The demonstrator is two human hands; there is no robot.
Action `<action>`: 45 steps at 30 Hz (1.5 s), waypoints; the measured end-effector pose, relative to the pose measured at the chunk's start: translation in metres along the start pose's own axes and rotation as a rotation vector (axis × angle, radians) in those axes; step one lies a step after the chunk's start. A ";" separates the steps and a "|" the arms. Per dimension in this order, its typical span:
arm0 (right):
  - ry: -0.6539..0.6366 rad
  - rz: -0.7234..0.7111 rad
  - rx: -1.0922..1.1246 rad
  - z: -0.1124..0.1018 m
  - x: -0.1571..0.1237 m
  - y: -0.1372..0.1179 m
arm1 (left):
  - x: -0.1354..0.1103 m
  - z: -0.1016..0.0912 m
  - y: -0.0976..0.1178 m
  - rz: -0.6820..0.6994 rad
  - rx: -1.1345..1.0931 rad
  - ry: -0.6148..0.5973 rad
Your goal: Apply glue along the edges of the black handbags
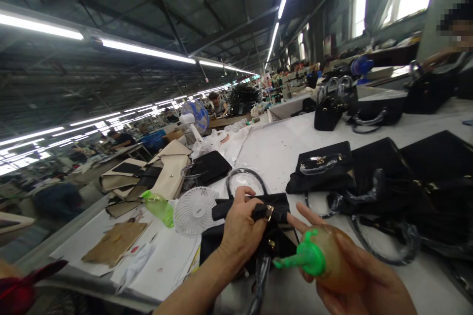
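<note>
Head view, the only one.

Grips the strap (266, 212) of a black handbag (275, 243) in the left hand (240, 230). Fingers curled shut around it, thumb on top, gold buckle showing just past the knuckles. Lifts the strap end a little off the bag body, likely to hold it taut and exposed toward the nozzle. Has the handbag lying flat at the near edge of the counter (273, 152), directly under both hands.

Cradles an amber squeeze bottle (332, 256) in the right hand (362, 285), near right. Palm up, fingers wrapped round the body, index finger stretched straight past it instead of closing. Points the green nozzle (299, 258) left toward the handbag, near the strap but apart from it. Tips the bottle sideways, probably so the tip faces the strap.

Around the hands:
- Just left of the handbag: small white fan (195, 210) lying face up, and a green bottle (159, 206) on its side touching the fan's rim. Probably parked there for easy reach.
- Over the right half of the counter: more black bags (321, 167), apart from the held one. Cannot tell whether sorted or only set aside.
- Far left: beige bags (166, 170), with a blue fan (198, 115) standing beyond them.
- Far right: a co-worker's hand (438, 59) at another bag, not the person's own.
</note>
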State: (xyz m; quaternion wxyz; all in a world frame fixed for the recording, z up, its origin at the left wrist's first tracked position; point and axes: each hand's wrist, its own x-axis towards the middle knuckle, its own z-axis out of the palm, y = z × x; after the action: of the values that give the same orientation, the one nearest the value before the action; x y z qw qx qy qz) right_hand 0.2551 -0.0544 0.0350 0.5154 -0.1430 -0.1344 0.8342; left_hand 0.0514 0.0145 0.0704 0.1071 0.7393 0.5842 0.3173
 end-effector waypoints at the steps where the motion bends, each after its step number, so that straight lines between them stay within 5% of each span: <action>1: 0.008 -0.019 -0.003 -0.010 -0.001 -0.006 | 0.000 -0.004 -0.005 0.010 -0.041 0.044; 6: 0.317 -0.124 0.087 -0.050 -0.006 -0.030 | 0.006 -0.016 -0.021 -0.120 -0.057 0.037; 12: 0.598 -0.114 0.137 -0.061 -0.011 -0.032 | 0.015 -0.006 -0.026 -0.221 -0.186 -0.007; 15: 0.492 -0.109 0.105 -0.067 -0.006 -0.027 | 0.014 -0.005 -0.022 -0.236 -0.294 -0.079; 21: 0.036 0.006 -0.018 -0.068 0.018 -0.011 | 0.012 -0.012 0.000 -0.284 -0.476 -0.186; 32: -0.352 0.118 0.185 -0.033 0.032 -0.010 | 0.000 0.003 0.024 -0.285 -0.454 -0.421; 34: -0.376 0.100 0.175 -0.030 0.029 -0.009 | -0.004 0.008 0.030 -0.284 -0.340 -0.409; 39: -0.321 0.048 0.172 -0.030 0.024 -0.001 | -0.002 0.022 0.038 -0.260 -0.030 -0.153; 45: -0.121 0.006 0.312 -0.039 0.017 -0.022 | 0.020 0.022 0.029 -0.163 0.105 -0.176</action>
State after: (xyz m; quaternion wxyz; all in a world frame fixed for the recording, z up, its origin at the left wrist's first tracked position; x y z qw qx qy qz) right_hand 0.2802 -0.0264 0.0058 0.5200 -0.0111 -0.0335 0.8535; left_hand 0.0905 0.0291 0.0753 0.1448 0.7190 0.6464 0.2103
